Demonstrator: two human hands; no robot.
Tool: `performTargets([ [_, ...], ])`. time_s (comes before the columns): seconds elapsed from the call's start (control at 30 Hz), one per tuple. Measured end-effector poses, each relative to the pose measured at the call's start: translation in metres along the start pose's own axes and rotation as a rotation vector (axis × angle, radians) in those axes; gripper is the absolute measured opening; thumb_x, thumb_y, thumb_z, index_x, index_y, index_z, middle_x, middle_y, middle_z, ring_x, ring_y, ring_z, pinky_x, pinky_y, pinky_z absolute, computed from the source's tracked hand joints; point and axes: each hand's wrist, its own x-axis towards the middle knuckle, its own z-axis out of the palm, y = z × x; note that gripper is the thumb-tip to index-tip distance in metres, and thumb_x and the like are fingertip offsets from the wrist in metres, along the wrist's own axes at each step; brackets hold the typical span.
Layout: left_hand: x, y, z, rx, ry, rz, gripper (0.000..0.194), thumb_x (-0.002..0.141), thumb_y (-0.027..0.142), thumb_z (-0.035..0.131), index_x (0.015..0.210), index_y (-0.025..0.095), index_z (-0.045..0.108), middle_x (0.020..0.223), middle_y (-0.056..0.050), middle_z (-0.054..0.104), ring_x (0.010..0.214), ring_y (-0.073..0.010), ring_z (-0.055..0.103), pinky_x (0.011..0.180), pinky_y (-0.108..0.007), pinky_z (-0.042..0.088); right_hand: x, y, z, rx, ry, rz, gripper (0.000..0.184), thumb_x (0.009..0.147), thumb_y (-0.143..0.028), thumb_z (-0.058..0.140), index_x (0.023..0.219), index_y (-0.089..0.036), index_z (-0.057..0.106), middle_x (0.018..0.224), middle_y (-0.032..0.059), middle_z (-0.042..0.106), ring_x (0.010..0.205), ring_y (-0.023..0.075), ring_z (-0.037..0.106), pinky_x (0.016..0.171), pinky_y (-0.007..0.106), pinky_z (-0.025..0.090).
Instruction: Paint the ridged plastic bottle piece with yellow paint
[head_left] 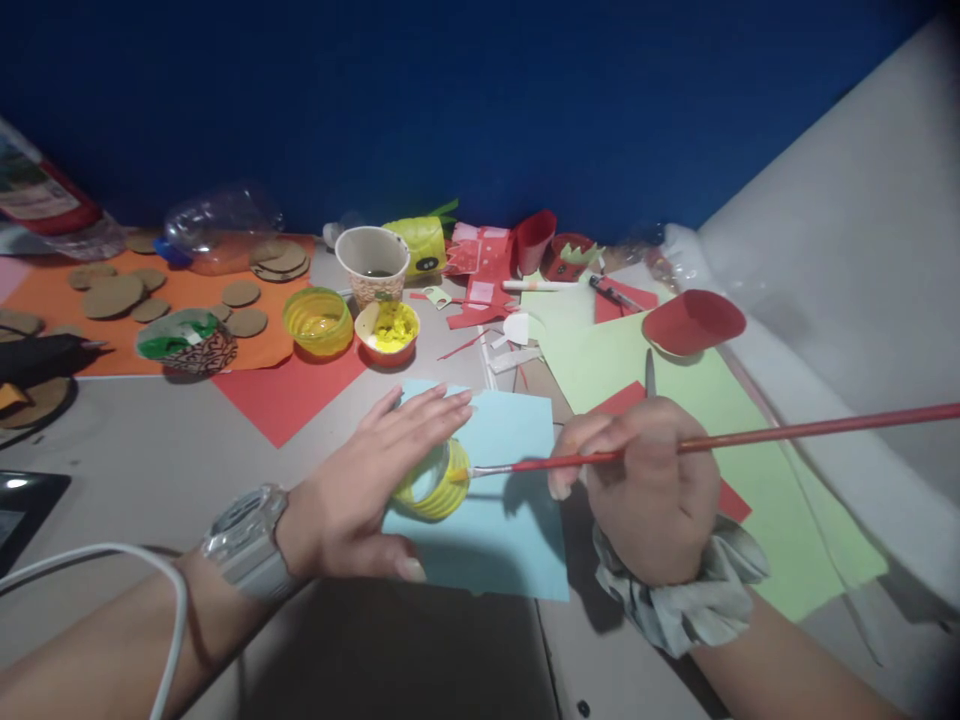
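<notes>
My right hand grips a long red-handled paintbrush, its fingers closed round the handle. The brush tip touches the side of a ring cut from a clear plastic bottle, which is streaked with yellow paint. This ring lies on a light blue sheet of paper. My left hand rests beside and partly over the ring, fingers stretched out and thumb apart, hiding part of it. Just beyond stand a small cup of yellow paint and a yellow-painted bottle base.
A paper cup stands behind the paint. Cardboard discs and a clear bottle lie on orange paper at left, near a green-painted cup. Red paper, green paper and a red tube piece lie around.
</notes>
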Motion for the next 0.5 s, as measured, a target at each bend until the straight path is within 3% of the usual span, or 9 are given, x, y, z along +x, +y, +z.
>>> performTargets([
  [0.17, 0.0003, -0.0004, -0.0003, -0.004, -0.005, 0.0, 0.098, 0.085, 0.087, 0.031, 0.162, 0.029, 0.014, 0.168, -0.013, 0.024, 0.153, -0.0423, 0.023, 0.124, -0.065, 0.005, -0.0002, 0.0019, -0.0006, -0.072, 0.084, -0.021, 0.023, 0.101, -0.03, 0.055, 0.082, -0.023, 0.067, 0.059, -0.0005, 0.065, 0.049, 0.0177, 0.061, 0.045, 0.033, 0.048],
  [0.33, -0.0008, -0.0015, -0.0003, 0.011, 0.006, 0.019, 0.1, 0.085, 0.088, 0.032, 0.162, 0.027, 0.014, 0.167, -0.015, 0.025, 0.153, -0.0431, 0.024, 0.124, -0.064, 0.005, -0.0008, 0.0006, -0.0008, -0.017, 0.007, -0.028, 0.024, 0.101, -0.029, 0.054, 0.084, -0.021, 0.069, 0.057, -0.0007, 0.062, 0.044, 0.0163, 0.059, 0.04, 0.031, 0.046],
  [0.5, -0.0021, -0.0046, 0.0002, 0.041, -0.018, 0.045, 0.103, 0.084, 0.088, 0.033, 0.163, 0.027, 0.008, 0.167, -0.014, 0.025, 0.153, -0.0432, 0.023, 0.124, -0.064, 0.003, -0.0005, 0.0007, -0.0004, -0.025, -0.013, -0.025, 0.023, 0.102, -0.028, 0.053, 0.087, -0.021, 0.069, 0.061, -0.0003, 0.065, 0.047, 0.0154, 0.061, 0.044, 0.03, 0.05],
])
